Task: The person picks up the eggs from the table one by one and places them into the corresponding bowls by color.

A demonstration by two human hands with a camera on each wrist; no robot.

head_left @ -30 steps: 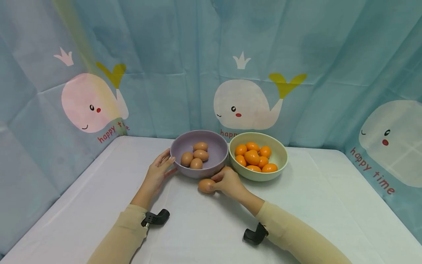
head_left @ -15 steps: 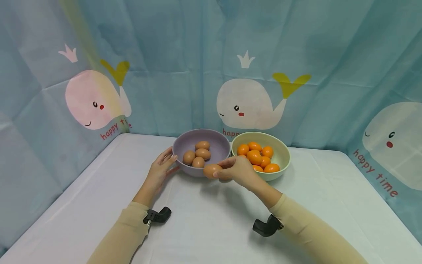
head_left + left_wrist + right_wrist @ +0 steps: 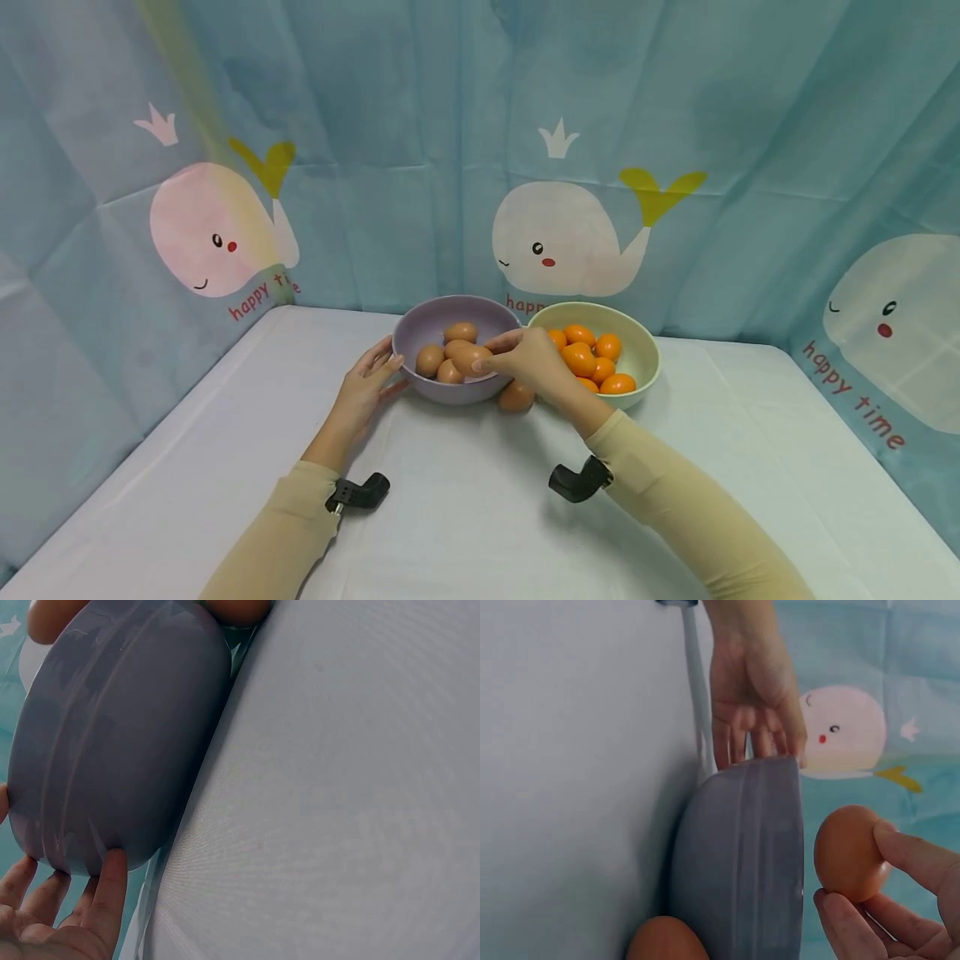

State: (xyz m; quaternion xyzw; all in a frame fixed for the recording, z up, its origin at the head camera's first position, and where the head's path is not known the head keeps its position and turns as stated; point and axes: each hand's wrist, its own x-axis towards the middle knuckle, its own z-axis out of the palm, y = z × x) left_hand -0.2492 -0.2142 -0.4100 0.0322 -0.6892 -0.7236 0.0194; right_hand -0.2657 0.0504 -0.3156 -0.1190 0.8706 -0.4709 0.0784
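Observation:
In the head view, my right hand (image 3: 531,364) pinches a brown egg (image 3: 472,361) between thumb and fingers, over the purple bowl (image 3: 492,312). The right wrist view shows this egg (image 3: 849,853) just off the bowl's rim. Several brown eggs (image 3: 430,361) lie in the bowl, partly covered by the held one. My left hand (image 3: 358,389) touches the bowl's left side, its fingertips (image 3: 114,862) against the outer wall. Another brown egg (image 3: 517,397) rests on the table by the bowl's lower right side, beneath my right hand.
A pale green bowl (image 3: 640,333) with several small orange fruits (image 3: 578,359) stands to the right of the purple one, partly behind my right hand. The white-covered table (image 3: 450,517) ends at a blue curtain (image 3: 375,167) printed with whales.
My right hand has lifted the egg from the table in front of the purple bowl and brought it up over the bowl. The egg left on the table has come into sight. My left hand stays at the bowl.

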